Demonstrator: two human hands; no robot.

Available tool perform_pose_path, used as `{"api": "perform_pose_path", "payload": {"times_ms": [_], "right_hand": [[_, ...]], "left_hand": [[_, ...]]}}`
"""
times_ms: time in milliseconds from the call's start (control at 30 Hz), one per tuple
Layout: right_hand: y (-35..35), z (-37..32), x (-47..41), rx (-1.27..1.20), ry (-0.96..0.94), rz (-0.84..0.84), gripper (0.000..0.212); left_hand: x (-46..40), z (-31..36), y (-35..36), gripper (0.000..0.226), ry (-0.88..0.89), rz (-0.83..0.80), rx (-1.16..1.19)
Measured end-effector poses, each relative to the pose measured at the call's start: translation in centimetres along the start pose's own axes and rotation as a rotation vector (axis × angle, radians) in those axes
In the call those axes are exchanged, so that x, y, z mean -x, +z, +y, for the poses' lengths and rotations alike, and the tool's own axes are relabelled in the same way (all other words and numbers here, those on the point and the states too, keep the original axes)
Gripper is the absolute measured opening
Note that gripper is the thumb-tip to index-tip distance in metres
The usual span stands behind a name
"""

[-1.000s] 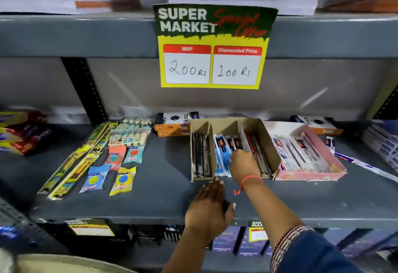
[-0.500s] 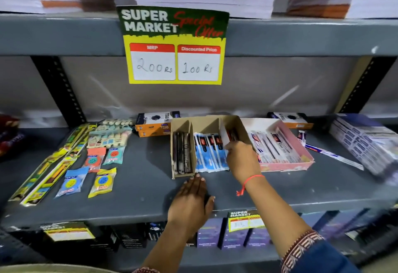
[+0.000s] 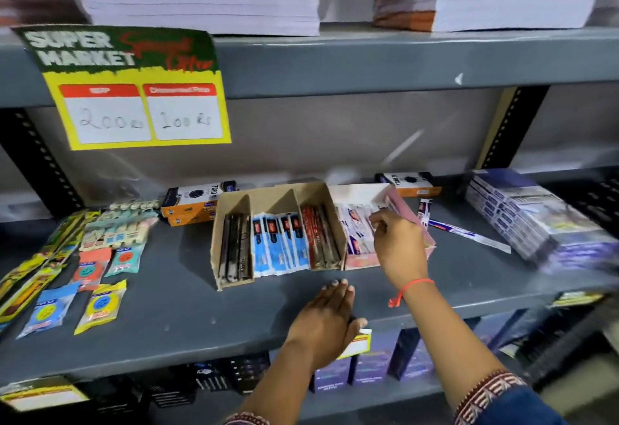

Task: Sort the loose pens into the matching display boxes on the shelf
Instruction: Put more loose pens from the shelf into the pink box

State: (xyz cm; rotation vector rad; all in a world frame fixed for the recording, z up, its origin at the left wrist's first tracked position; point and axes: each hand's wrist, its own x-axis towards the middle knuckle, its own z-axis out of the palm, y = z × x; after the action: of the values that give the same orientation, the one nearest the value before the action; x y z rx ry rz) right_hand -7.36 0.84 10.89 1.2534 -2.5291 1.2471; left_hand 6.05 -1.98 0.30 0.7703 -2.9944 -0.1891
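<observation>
A brown cardboard display box [image 3: 217, 257] stands mid-shelf with three slots: black pens [image 3: 234, 247] on the left, blue-packed pens [image 3: 279, 243] in the middle, red pens [image 3: 320, 240] on the right. Touching its right side is a pink box [image 3: 360, 260] of white-packed pens [image 3: 355, 233]. My right hand [image 3: 398, 247] hovers over the pink box, fingertips pinched on a white pen packet there. My left hand [image 3: 326, 320] lies flat, palm down, on the shelf's front edge below the brown box. A loose white-and-blue pen [image 3: 469, 234] lies right of the pink box, with another [image 3: 424, 212] behind it.
Orange-and-black boxes [image 3: 197, 201] [image 3: 410, 183] sit at the back of the shelf. Stacked purple packs [image 3: 532, 217] fill the right end. Sachets and strip packs [image 3: 100, 257] cover the left. A yellow price sign [image 3: 134, 106] hangs from the upper shelf, which holds paper stacks.
My right hand has left the red slot of the brown box and moved right over the pink box. The view has swung to the right. My left hand stays flat on the shelf.
</observation>
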Motion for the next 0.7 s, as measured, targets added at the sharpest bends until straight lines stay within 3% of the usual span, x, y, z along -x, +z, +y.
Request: {"api": "perform_pose_path", "payload": {"times_ms": [300, 533, 700], "right_hand": [[-3.4, 9.8, -4.9, 0.097, 0.312, -0.033, 0.034], [-5.1, 16.1, -9.6, 0.502, 0.294, -0.265, 0.035], [-4.7, 18.2, -13.0, 0.537, 0.264, -0.592, 0.039]], "left_hand": [[-5.0, 3.5, 0.4, 0.063, 0.075, 0.046, 0.016], [-4.7, 3.6, 0.9, 0.064, 0.037, 0.077, 0.036], [-4.6, 3.7, 0.9, 0.064, 0.010, 0.037, 0.001]]}}
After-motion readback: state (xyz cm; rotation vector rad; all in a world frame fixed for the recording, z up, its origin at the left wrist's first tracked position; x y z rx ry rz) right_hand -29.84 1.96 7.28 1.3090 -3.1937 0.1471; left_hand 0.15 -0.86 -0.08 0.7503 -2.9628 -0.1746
